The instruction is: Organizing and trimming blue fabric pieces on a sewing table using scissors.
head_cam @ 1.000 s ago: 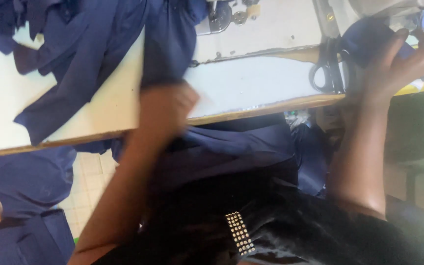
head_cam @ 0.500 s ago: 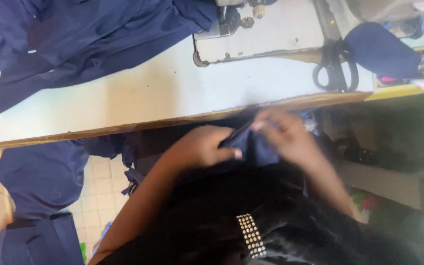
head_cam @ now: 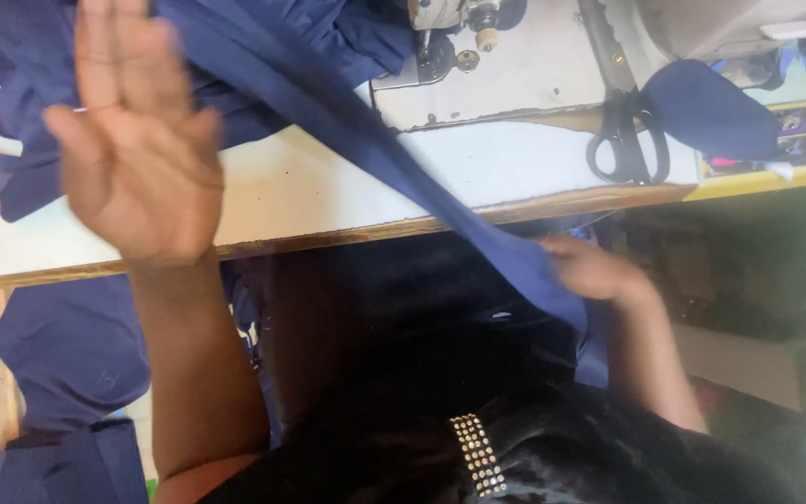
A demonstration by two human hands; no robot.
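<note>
Over table (head_cam: 310, 201), hands (head_cam: 137, 154) stretching fabric (head_cam: 347, 121)

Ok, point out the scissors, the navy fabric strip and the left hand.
scissors (head_cam: 629, 140): head view, on the crossing above the black handles.
navy fabric strip (head_cam: 366, 140): head view, mid-strip over the table.
left hand (head_cam: 142, 168): head view, open palm.
</note>
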